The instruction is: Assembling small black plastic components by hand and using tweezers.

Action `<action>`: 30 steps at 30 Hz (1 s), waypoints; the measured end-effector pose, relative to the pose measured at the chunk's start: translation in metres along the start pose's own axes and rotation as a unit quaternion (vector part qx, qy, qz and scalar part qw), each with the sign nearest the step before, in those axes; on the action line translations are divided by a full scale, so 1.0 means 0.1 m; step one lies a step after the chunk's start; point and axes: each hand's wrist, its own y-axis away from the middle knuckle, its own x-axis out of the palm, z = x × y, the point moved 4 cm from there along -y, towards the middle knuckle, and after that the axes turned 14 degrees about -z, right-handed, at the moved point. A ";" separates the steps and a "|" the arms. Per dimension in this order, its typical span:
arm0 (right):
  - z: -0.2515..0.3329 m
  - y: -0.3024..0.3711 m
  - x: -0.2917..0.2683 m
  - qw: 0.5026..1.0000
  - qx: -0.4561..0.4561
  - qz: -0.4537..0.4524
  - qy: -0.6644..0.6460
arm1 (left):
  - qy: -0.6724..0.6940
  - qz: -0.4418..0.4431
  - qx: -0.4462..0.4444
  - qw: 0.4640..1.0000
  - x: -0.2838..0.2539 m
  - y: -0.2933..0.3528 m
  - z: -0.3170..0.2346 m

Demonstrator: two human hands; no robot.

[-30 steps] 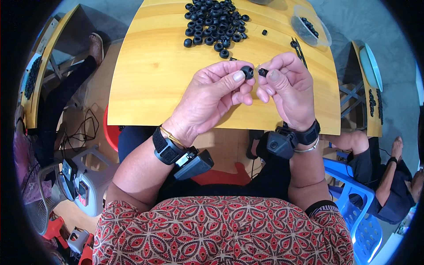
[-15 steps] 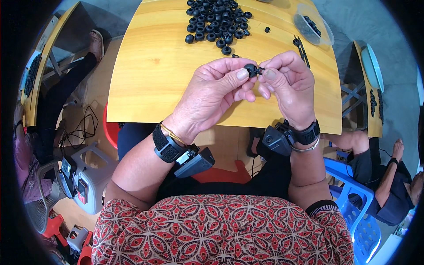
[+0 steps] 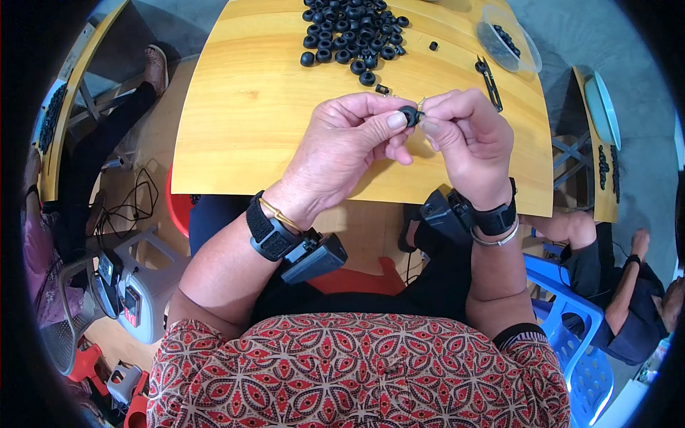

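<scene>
Above the near part of the wooden table [image 3: 242, 135], my left hand [image 3: 339, 150] pinches a small round black part with a hole [image 3: 410, 115] between thumb and forefinger. My right hand [image 3: 471, 143] meets it from the right, thumb and fingertips closed on a tiny dark piece at the part's side; the fingers mostly cover that piece. Beyond my hands lies a pile of similar round black parts [image 3: 349, 34]. A small black cylinder [image 3: 382, 90] rests just past my left fingertips. To the right of the pile lies a slim black tool like thread snips [image 3: 490, 84].
A clear plastic tub [image 3: 531, 53] with black pieces stands at the table's far right. One loose black piece [image 3: 433, 46] lies between pile and tub. Blue plastic chairs [image 3: 581, 335] are at right, a grey stool [image 3: 146, 285] at left. Other people sit on both sides.
My right fingers have drawn closer to the round part, and the small dark piece that stuck out between the hands shows less. My right wrist has turned slightly.
</scene>
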 end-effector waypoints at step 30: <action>-0.05 0.11 0.07 0.996 0.082 -0.020 0.028 | 0.051 -0.033 -0.042 0.997 -0.04 -0.01 0.00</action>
